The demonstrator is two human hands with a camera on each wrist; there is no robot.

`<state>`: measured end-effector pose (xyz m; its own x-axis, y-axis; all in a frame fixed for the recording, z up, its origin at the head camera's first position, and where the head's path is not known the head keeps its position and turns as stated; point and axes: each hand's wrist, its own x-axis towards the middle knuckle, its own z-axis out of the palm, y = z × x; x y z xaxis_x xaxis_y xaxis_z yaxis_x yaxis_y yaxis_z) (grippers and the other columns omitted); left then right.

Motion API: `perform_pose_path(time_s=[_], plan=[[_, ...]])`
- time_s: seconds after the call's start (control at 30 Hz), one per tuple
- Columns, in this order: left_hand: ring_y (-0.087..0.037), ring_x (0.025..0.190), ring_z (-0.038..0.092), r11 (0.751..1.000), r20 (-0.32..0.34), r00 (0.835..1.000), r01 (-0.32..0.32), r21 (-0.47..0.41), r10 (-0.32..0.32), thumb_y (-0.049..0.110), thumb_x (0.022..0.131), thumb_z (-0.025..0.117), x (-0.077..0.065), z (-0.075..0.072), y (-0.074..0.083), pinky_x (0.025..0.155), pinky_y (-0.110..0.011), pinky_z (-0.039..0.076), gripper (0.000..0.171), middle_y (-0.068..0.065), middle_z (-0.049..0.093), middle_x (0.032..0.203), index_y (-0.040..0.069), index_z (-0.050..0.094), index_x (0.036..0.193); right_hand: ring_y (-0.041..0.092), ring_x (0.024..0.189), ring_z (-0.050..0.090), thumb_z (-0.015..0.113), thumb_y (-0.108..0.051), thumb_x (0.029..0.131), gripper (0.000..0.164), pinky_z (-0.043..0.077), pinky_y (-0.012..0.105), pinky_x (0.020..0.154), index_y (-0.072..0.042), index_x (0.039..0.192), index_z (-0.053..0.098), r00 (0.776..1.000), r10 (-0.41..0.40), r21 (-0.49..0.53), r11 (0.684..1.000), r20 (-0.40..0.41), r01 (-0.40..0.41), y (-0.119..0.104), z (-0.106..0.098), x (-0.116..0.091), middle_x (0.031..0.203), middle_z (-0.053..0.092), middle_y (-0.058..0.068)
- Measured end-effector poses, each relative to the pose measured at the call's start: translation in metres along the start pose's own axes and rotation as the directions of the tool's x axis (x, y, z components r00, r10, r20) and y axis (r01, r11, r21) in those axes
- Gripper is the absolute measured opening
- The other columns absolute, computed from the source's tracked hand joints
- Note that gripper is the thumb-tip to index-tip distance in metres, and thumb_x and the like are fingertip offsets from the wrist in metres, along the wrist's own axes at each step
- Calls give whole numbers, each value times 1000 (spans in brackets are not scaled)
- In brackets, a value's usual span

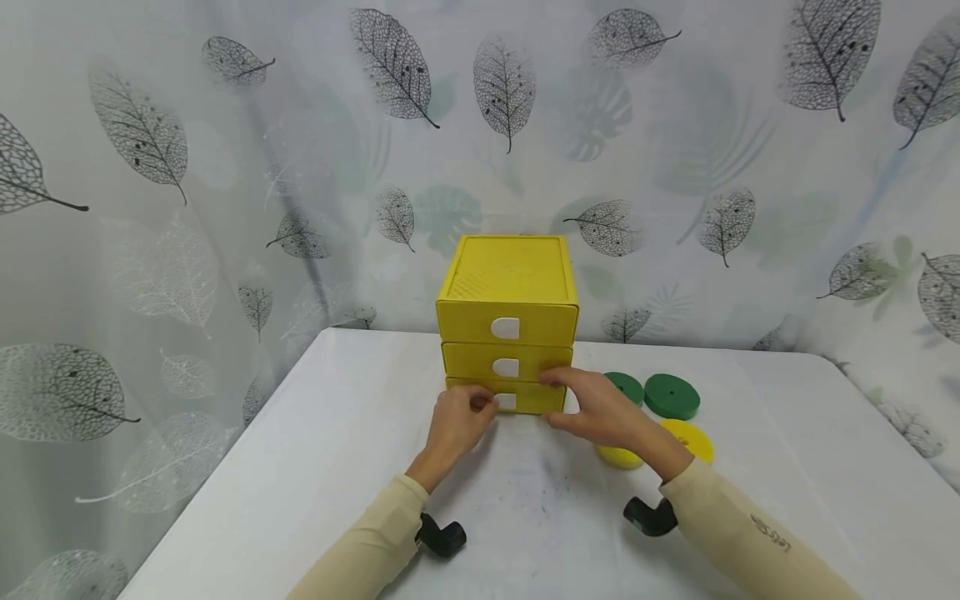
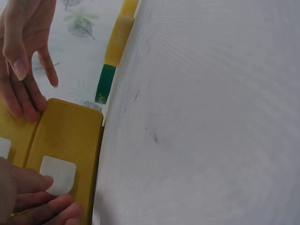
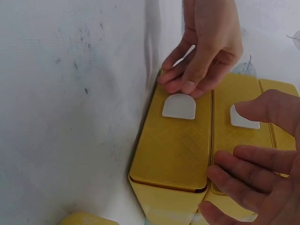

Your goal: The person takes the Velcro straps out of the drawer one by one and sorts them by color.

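Observation:
A yellow three-drawer box (image 1: 513, 271) stands at the back of the table, each drawer front bearing a white tab handle. By the bottom drawer (image 2: 70, 126) is my left hand (image 1: 459, 417), its thumb tip at the edge of that drawer's white handle (image 3: 179, 108) and its fingers resting on the drawer front beside it. No finger wraps round the handle. My right hand (image 1: 600, 408) is at the box's right side, fingers spread, with fingertips touching the front near the middle drawer (image 1: 468, 360). All three drawers look closed.
Right of the box lie green discs (image 1: 672, 396) and yellow discs (image 1: 688, 437), partly behind my right arm. Two black elbow-shaped pieces (image 1: 444, 537) lie nearer me, one by each sleeve. A leaf-print curtain (image 1: 675, 167) hangs behind the white table (image 1: 300, 483).

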<state>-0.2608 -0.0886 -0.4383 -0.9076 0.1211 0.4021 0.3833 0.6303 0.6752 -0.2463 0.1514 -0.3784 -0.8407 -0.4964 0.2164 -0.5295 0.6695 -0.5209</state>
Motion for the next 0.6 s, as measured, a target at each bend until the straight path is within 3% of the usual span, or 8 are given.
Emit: perform_pose_path(time_s=[0.6], plan=[[-9,69,64,989,19,991,-136,61,135,4,90,79,-14,-8,-5,61,-24,52,6,1,75,79,7,82,86,34,119,61,78,-16,94,46,49,53,104,1,134,62,999,21,34,999,26,-22,-1,-3,2,129,66,15]])
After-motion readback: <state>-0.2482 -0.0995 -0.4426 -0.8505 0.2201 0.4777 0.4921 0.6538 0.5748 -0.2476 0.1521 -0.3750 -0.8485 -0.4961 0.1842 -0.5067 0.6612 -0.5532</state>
